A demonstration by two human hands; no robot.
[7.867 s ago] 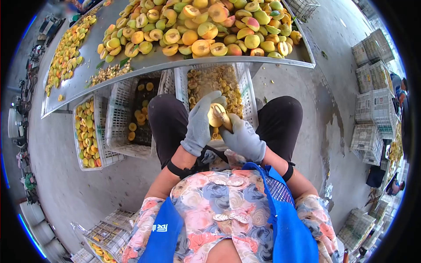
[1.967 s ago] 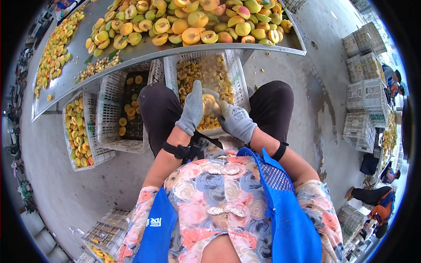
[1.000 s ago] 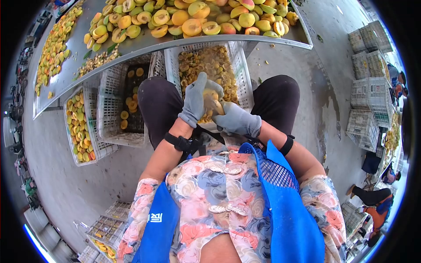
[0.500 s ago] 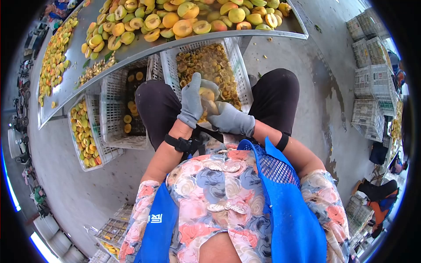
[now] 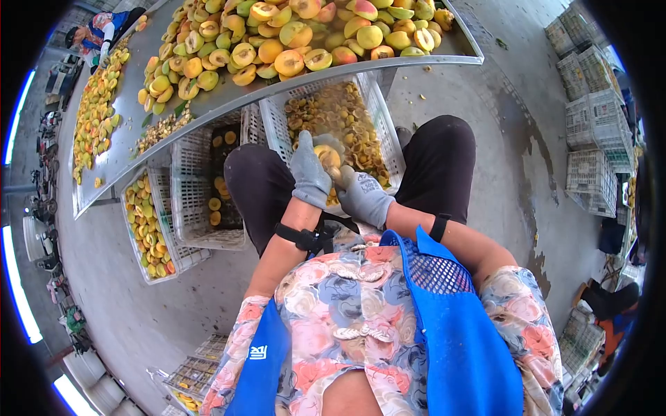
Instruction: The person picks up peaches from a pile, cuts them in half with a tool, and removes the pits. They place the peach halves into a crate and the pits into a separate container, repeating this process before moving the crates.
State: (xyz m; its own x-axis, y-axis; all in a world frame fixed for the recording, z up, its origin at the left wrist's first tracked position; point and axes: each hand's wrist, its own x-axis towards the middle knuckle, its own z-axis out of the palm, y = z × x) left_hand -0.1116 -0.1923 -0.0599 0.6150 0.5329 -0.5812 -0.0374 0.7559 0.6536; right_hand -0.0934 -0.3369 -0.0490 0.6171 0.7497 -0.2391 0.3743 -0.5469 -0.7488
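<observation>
In front of my knees, my left hand (image 5: pixel 310 172), in a grey glove, is closed around a yellow peach half (image 5: pixel 328 154). My right hand (image 5: pixel 365 198), also gloved, is closed close beside it. A small brownish end (image 5: pixel 343 176) shows at the right fingers against the fruit, but what it belongs to is hidden. Both hands are over the near part of a white crate (image 5: pixel 272 119) holding many hollowed yellow fruit pieces (image 5: pixel 361 132). Above it, a metal table (image 5: pixel 229 92) carries a heap of halved peaches (image 5: pixel 295 35).
A crate with a dark inside (image 5: pixel 184 225) and a crate of fruit halves (image 5: pixel 182 260) stand left under the table. Fruit stones (image 5: pixel 165 129) lie on the tabletop. Crates (image 5: pixel 590 125) are stacked at the right. A person (image 5: pixel 104 35) is at the table's far left.
The view has shifted, bringing the person at far left into sight. Both hands stay together at the fruit; the right hand has turned slightly, showing more of the glove's back.
</observation>
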